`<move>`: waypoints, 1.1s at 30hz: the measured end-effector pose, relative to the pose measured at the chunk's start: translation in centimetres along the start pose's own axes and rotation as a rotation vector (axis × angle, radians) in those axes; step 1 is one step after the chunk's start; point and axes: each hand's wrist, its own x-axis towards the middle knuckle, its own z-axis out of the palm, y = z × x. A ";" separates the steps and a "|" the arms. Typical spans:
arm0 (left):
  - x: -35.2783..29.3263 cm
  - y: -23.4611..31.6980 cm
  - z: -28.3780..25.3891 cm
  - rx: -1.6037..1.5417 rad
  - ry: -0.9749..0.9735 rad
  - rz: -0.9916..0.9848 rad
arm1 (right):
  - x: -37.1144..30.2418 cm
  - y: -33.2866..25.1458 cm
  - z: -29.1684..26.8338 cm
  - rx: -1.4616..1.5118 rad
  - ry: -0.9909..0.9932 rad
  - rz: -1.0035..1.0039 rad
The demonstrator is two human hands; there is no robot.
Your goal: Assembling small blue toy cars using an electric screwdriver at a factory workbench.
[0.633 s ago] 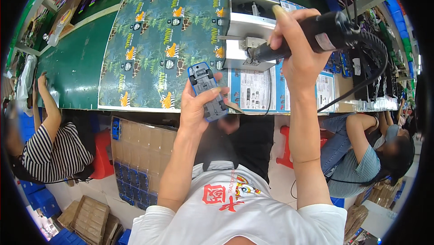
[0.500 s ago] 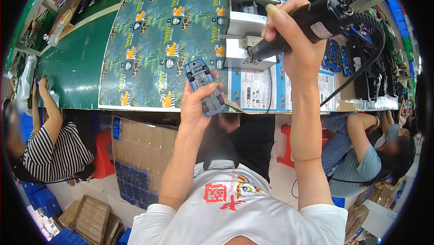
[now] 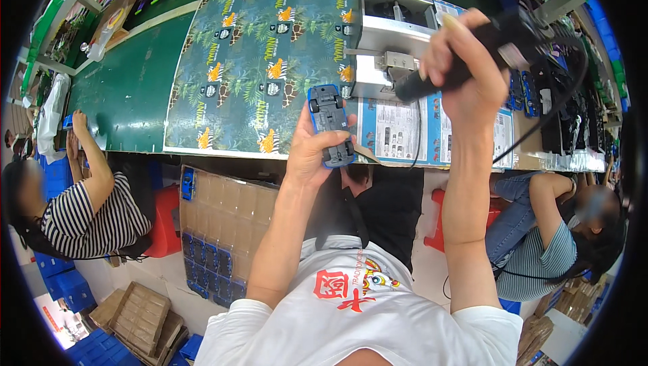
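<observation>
A toy car with a blue rim lies upside down in my left hand, its grey underside and black wheels facing up. The thumb presses across its underside, and the fingers wrap beneath. My right hand grips a black electric screwdriver, held nearly level with its nose pointing left. That nose sits by the front of a silver screw feeder, right of the car and apart from it. The bit is too blurred to make out.
A jungle-print sheet covers part of the green table. Instruction sheets lie under the screwdriver, whose cable hangs at the right. A partitioned box with toy cars stands lower left. Seated people work on both sides.
The whole view has shifted a little. The toy car has turned more upright in my left hand. My right hand has brought the screwdriver slightly nearer me and to the right.
</observation>
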 end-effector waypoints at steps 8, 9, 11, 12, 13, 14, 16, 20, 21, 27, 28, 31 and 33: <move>0.6 0.1 0.5 -0.024 0.048 0.009 | -5.8 -0.8 1.7 0.375 -0.197 -0.049; 0.7 0.2 0.6 -0.028 0.038 -0.005 | -6.1 -0.4 1.9 0.378 -0.198 -0.046; 0.7 0.1 0.6 -0.034 0.028 -0.017 | -6.5 0.2 2.2 0.391 -0.191 -0.043; 0.7 0.0 0.7 -0.040 0.030 -0.008 | -6.5 0.4 2.3 0.378 -0.179 -0.034; 0.7 -0.1 0.7 -0.046 0.032 0.001 | -6.6 0.6 2.4 0.364 -0.167 -0.025; 0.6 -0.1 0.8 -0.047 0.032 0.001 | -6.6 0.8 2.4 0.378 -0.173 -0.025; 0.6 0.0 0.9 -0.041 0.052 0.000 | -6.7 1.2 2.5 0.348 -0.174 -0.006; 0.6 -0.1 1.3 -0.050 0.073 0.022 | -7.0 1.6 2.9 0.252 -0.161 0.067; 0.6 0.1 1.4 -0.071 0.084 -0.011 | -7.0 1.7 2.9 0.231 -0.178 0.082; 0.4 0.5 1.6 -0.164 0.166 -0.121 | -7.2 2.4 3.5 0.251 -0.198 0.122; 0.4 0.5 1.6 -0.162 0.161 -0.124 | -7.2 2.5 3.4 0.279 -0.206 0.105; 0.5 0.6 1.4 -0.152 0.144 -0.167 | -7.0 2.7 3.4 0.303 -0.218 0.089; 0.4 0.6 1.8 -0.179 0.171 -0.134 | -6.7 2.9 3.3 0.330 -0.252 0.145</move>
